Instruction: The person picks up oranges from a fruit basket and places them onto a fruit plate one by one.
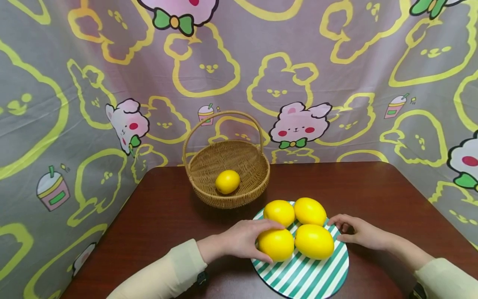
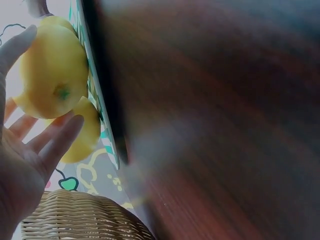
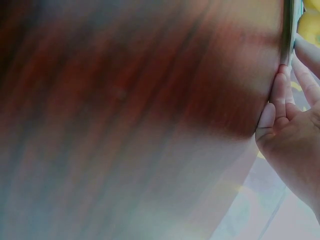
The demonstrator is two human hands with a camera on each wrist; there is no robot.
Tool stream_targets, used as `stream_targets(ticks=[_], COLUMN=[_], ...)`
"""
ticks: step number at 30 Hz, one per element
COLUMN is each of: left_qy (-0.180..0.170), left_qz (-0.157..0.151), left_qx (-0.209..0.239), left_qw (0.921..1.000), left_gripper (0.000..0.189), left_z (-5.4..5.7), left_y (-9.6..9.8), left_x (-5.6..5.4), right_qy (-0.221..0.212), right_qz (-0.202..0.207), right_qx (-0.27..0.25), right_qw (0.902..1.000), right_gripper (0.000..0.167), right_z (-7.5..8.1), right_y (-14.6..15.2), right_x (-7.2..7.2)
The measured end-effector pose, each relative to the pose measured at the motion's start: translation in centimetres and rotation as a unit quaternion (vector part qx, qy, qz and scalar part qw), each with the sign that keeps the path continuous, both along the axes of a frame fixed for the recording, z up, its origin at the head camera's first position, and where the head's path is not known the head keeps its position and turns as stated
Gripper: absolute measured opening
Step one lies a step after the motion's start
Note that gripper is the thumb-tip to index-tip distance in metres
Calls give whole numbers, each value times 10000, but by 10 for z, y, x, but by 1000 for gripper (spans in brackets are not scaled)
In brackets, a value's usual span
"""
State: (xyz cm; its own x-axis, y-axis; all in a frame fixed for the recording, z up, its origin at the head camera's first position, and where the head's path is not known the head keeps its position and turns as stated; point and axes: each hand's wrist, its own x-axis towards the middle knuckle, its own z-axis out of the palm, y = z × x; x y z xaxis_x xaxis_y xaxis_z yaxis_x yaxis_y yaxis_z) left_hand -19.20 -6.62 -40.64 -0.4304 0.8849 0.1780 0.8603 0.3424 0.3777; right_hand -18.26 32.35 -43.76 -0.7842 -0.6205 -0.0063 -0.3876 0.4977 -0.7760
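My left hand (image 1: 240, 239) has its thumb and fingers round the near-left lemon (image 1: 276, 246), which rests on a round plate (image 1: 311, 279) with green and white stripes. In the left wrist view the thumb lies at one side of that lemon (image 2: 52, 70) and the fingers at the other. Beside it on the plate are the near-right lemon (image 1: 314, 242), the far-left lemon (image 1: 279, 212) and the far-right lemon (image 1: 310, 211). At the plate's right rim, my right hand (image 1: 360, 233) has loosely bent fingers and holds no lemon.
Behind the plate, to the left, stands a wicker basket (image 1: 248, 166) with a tall handle and one lemon (image 1: 228, 182) inside. All of it is on a dark red-brown wooden table (image 1: 157, 216). Cartoon-printed cloth (image 1: 239, 62) hangs along the back and sides.
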Motion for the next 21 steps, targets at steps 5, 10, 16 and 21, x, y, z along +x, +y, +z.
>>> stream_targets(ticks=[5, 10, 16, 21], left_qy=[91, 165, 72, -69], left_qz=[32, 68, 68, 58], left_qx=[-13, 22, 127, 204], left_qw=[10000, 9998, 9999, 9998], left_gripper=[76, 71, 68, 69], left_z=[0, 4, 7, 12], left_y=[-1, -3, -8, -12], left_x=[-1, -1, -1, -2], right_qy=[-11, -36, -72, -148], right_qz=[-29, -76, -70, -127], right_qx=[12, 29, 12, 58], right_qw=[10000, 10000, 9999, 9998], right_gripper=[35, 35, 35, 35], right_z=[0, -1, -2, -1], right_y=[0, 0, 0, -1], right_x=[-1, -2, -1, -1])
